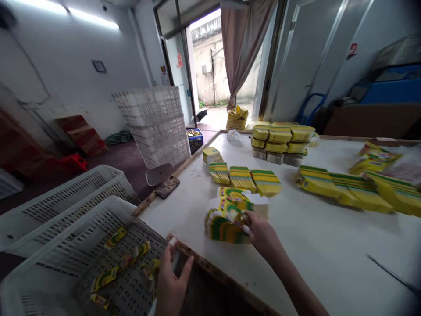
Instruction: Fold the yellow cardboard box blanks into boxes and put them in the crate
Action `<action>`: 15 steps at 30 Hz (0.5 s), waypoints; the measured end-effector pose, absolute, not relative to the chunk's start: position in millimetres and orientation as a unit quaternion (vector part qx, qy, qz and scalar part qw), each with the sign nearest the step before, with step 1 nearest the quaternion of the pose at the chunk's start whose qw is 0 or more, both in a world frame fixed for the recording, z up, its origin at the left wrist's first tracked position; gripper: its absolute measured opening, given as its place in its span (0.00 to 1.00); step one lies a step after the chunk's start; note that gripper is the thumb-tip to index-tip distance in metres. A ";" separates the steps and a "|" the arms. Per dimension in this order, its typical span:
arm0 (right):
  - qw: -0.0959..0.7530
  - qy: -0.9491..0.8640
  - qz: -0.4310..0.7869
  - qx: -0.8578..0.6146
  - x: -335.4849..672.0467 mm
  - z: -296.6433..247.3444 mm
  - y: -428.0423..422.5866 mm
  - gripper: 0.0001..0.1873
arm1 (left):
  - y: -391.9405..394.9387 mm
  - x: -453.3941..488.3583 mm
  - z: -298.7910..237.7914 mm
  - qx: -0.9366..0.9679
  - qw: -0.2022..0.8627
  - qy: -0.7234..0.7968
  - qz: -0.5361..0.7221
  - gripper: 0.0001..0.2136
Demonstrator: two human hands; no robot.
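My right hand [261, 230] reaches over the table to a stack of flat yellow-and-green cartons [226, 226] with white flaps. Its thumb and fingers are pinched at the near right of the stack, on a carton [235, 211]; the exact grip is blurred. White covers sit on some fingertips. My left hand [173, 278] is at the table's near left edge, beside the white plastic crate [108, 210]. Thumb and fingers are apart, and nothing shows between them. Several small yellow-green packs [105, 278] lie scattered on the crate's floor.
Rows of bundled cartons [240, 177] stand behind the stack, with more to the right [342, 188] and a piled block [283, 139] farther back. A phone [167, 187] lies at the wooden table edge [210, 265]. Tall stacked crates [158, 127] stand beyond; a thin dark tool [393, 274] lies right.
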State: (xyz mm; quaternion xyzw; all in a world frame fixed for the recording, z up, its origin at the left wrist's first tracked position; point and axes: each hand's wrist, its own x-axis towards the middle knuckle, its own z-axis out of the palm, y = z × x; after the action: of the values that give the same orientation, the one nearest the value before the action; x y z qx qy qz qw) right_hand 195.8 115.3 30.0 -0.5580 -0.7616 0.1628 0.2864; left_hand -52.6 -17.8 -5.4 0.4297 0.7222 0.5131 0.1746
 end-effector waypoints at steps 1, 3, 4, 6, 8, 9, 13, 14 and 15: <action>0.290 -0.760 0.166 -0.558 197.1 26.3 117.6 0.20 | -17.0 -50.7 -7.9 0.423 0.168 0.716 0.530 0.24; 0.289 -0.752 0.169 -0.568 199.7 16.1 122.3 0.22 | -14.8 -46.7 -11.6 0.409 0.173 0.702 0.557 0.24; 0.304 -0.750 0.164 -0.564 200.4 10.5 124.5 0.23 | -13.8 -44.1 -12.6 0.402 0.181 0.695 0.567 0.24; 0.346 -0.739 0.142 -0.560 200.2 1.1 127.6 0.24 | -12.5 -37.3 -13.2 0.398 0.205 0.679 0.582 0.25; 0.393 -0.726 0.127 -0.550 199.2 -3.3 128.7 0.23 | -12.2 -29.3 -12.6 0.404 0.227 0.661 0.590 0.26; 0.412 -0.720 0.126 -0.543 198.9 -2.9 128.7 0.22 | -12.2 -25.3 -12.3 0.409 0.239 0.654 0.590 0.27; 0.473 -0.696 0.157 -0.517 200.8 14.2 123.1 0.19 | -10.4 -13.4 -12.8 0.416 0.292 0.623 0.594 0.30; 0.483 -0.686 0.181 -0.513 200.7 21.0 118.7 0.18 | -9.3 -11.3 -13.0 0.412 0.305 0.610 0.604 0.32; 0.490 -0.677 0.210 -0.508 199.5 27.9 112.5 0.18 | -8.2 -9.2 -12.9 0.408 0.319 0.590 0.620 0.34</action>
State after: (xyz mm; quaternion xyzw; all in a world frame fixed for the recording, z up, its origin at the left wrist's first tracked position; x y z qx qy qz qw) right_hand 199.5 112.5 27.9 -0.5079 -0.6766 0.2099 0.4901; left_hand -9.2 -8.2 -12.9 0.4076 0.5896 0.6199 0.3192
